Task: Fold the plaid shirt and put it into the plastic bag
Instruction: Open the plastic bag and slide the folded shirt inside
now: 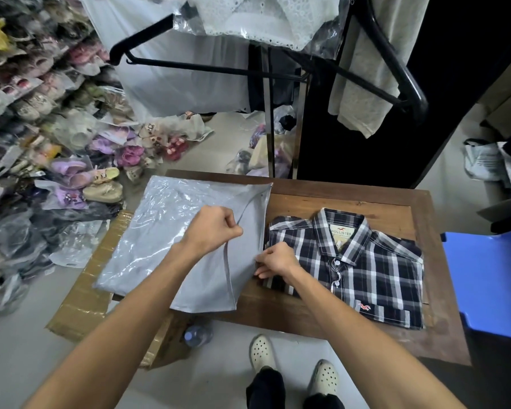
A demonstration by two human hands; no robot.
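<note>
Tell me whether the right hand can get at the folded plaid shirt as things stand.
Probably yes: the right hand pinches the plastic bag edge right beside the plaid shirt, with nothing between, though it must let go of the bag first.

Wooden table (396, 199) carries folded plaid shirt (366, 270) beside plastic bag (160, 231).

Head camera looks steeply down, close over table (351, 199).

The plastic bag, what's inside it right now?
Nothing visible: the plastic bag lies flat while the left hand and right hand part its opening. The plaid shirt sits folded beside it. Its depths are hidden.
</note>
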